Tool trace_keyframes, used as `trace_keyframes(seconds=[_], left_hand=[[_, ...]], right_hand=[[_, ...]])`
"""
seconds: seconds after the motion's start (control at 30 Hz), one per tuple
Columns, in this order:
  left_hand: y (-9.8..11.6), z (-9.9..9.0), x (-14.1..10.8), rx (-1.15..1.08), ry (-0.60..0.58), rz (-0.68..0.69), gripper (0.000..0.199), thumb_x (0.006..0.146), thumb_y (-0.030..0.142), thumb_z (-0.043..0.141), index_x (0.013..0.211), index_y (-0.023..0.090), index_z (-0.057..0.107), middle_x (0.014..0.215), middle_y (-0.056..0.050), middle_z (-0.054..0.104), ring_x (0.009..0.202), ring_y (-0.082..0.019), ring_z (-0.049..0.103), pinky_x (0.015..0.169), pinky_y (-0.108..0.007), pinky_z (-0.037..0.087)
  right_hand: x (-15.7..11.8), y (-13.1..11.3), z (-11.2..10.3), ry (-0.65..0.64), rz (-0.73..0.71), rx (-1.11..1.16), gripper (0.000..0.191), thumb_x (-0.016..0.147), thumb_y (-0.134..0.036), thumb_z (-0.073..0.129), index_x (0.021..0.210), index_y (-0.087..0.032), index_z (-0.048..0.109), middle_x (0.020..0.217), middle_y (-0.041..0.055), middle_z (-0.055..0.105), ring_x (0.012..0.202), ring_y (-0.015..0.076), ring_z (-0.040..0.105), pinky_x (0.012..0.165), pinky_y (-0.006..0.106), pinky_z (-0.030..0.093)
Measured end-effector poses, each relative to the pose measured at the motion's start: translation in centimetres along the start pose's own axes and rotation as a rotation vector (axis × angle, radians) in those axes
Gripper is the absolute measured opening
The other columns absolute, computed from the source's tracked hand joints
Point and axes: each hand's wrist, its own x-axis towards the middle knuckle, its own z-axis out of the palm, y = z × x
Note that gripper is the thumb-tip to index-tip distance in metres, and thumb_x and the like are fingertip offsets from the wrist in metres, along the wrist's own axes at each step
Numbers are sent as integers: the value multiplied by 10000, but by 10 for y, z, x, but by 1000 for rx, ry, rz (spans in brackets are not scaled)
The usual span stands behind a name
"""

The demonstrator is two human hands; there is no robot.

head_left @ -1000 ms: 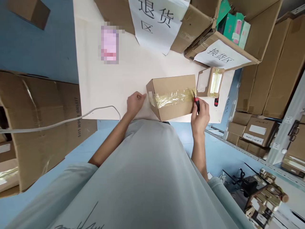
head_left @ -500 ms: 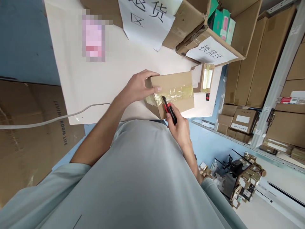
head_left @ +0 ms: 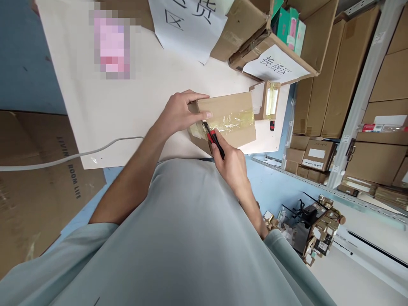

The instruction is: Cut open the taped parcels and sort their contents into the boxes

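A brown cardboard box (head_left: 230,103) lies near the table's front edge, with shiny clear-yellow tape (head_left: 235,123) along its top and over its left end. My left hand (head_left: 179,114) grips the box's left end, thumb on top and fingers over the far side. In my right hand (head_left: 232,163) is a red and black utility knife (head_left: 217,143). Its blade tip meets the tape at the box's left edge, just below my left thumb. How deep the blade sits, I cannot tell.
A smaller taped box (head_left: 269,101) stands to the right, with a red and black object (head_left: 272,126) beside it. Behind, an open carton (head_left: 314,51) holds green and pink packs. A blurred pink item (head_left: 111,46) and a white cable (head_left: 105,148) are at left.
My right hand has moved the knife leftward, bringing its tip to the box's left edge. My left hand keeps its grip on the box. The whole view has shifted slightly.
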Motion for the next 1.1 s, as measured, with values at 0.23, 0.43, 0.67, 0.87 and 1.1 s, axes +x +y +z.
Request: trace_keyframes(seconds=[0.23, 0.43, 0.67, 0.87, 1.1], left_hand=[[-4, -1, 3, 5, 22, -21, 462, 836, 449, 923, 1260, 272, 872, 1300, -55, 822, 1277, -355, 740, 1193, -540, 585], [3, 3, -5, 39, 34, -12, 421, 837, 447, 909, 1222, 281, 886, 1241, -34, 830, 1256, -356, 749, 1200, -546, 591], [9, 5, -12, 54, 62, 4, 488, 893, 576, 867, 1266, 262, 876, 1314, -52, 839, 1269, -338, 755, 1209, -500, 596], [12, 9, -17, 72, 71, -27, 531, 887, 603, 895, 1288, 256, 864, 1330, -78, 826, 1294, -330, 748, 1220, -504, 594], [10, 6, -16, 50, 91, -70, 681, 884, 679, 891, 1368, 205, 823, 1388, -120, 812, 1346, -357, 738, 1247, -551, 585]], right_hand=[[11, -18, 17, -82, 71, -168, 699, 1209, -436, 403, 1855, -215, 249, 995, 138, 838, 978, 348, 830, 939, 474, 649], [-1, -18, 7, -125, 45, -219, 713, 1197, -417, 482, 1849, -227, 264, 850, 125, 810, 906, 350, 831, 908, 495, 648], [2, -17, 1, -122, -9, -182, 599, 1202, -366, 506, 1778, -227, 421, 853, 129, 808, 902, 349, 833, 933, 492, 639], [-6, -25, -10, -336, 134, -332, 613, 1094, -91, 483, 1701, -166, 521, 956, 181, 858, 914, 359, 852, 838, 470, 661], [-13, -21, -23, -435, 6, -309, 705, 1100, -89, 456, 1799, -150, 393, 1013, 171, 861, 918, 326, 841, 831, 425, 646]])
